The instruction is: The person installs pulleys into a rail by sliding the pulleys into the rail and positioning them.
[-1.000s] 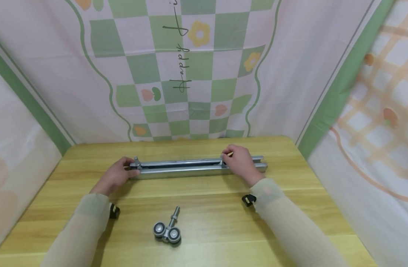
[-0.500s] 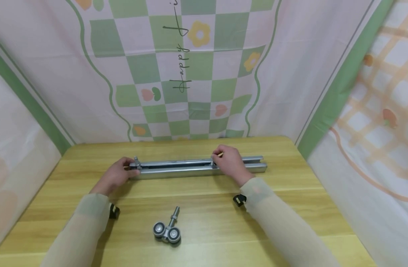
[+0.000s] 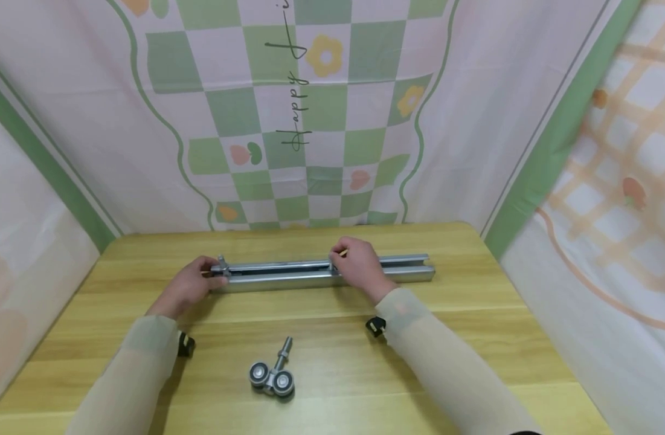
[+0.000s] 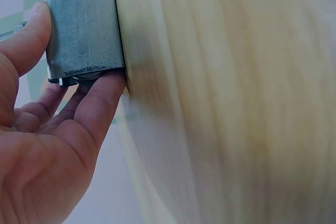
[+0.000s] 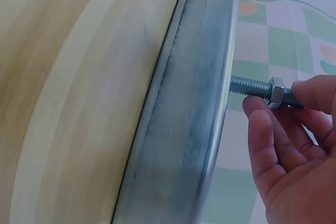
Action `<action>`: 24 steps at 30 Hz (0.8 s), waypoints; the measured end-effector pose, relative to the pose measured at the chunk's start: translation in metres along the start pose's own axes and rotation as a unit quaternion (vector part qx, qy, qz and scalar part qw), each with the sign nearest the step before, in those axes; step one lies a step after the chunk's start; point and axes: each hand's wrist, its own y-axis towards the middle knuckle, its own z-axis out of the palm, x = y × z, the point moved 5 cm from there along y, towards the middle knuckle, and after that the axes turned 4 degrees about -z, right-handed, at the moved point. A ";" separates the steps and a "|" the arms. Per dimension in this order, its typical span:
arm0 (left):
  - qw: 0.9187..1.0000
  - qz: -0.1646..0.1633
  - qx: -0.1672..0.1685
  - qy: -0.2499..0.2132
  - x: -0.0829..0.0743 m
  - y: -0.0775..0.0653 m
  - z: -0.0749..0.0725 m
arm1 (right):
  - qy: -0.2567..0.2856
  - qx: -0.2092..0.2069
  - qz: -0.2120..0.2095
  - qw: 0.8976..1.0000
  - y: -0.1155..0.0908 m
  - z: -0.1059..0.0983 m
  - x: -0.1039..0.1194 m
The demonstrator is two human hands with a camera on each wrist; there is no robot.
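A long steel channel rail (image 3: 289, 282) lies across the table with its slot facing up. My left hand (image 3: 186, 286) grips its left end; in the left wrist view the thumb lies along the rail and the fingers touch the end. Close to those fingers, one threaded bolt (image 3: 222, 263) stands up out of the slot. My right hand (image 3: 359, 266) pinches a second threaded bolt (image 5: 251, 86) with a nut (image 5: 277, 93) on it, near mid-rail. Whatever carries this bolt inside the rail is hidden. A loose roller trolley (image 3: 272, 378) with wheels and a threaded bolt lies nearer me.
The wooden table (image 3: 462, 362) ends at a back edge against a checkered curtain (image 3: 321, 121). More patterned cloth hangs at both sides. A small black device (image 3: 375, 327) sits at the right wrist, another (image 3: 186, 345) at the left.
My right hand has slid leftward along the rail with the pinched bolt, from near the right end to about the middle. The left hand, rail and loose trolley have stayed in place.
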 end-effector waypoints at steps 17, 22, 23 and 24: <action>1.000 0.003 -0.009 0.008 -0.001 0.002 0.001 | 0.012 -0.003 -0.010 1.000 0.006 0.015 0.015; 1.000 0.009 -0.008 0.009 -0.002 0.001 0.001 | 0.011 -0.005 -0.011 1.000 0.007 0.018 0.018; 1.000 0.009 -0.008 0.009 -0.003 0.001 0.001 | 0.011 -0.005 -0.010 1.000 0.007 0.019 0.018; 1.000 0.009 -0.008 0.009 -0.003 0.001 0.001 | 0.010 -0.004 -0.010 1.000 0.007 0.019 0.018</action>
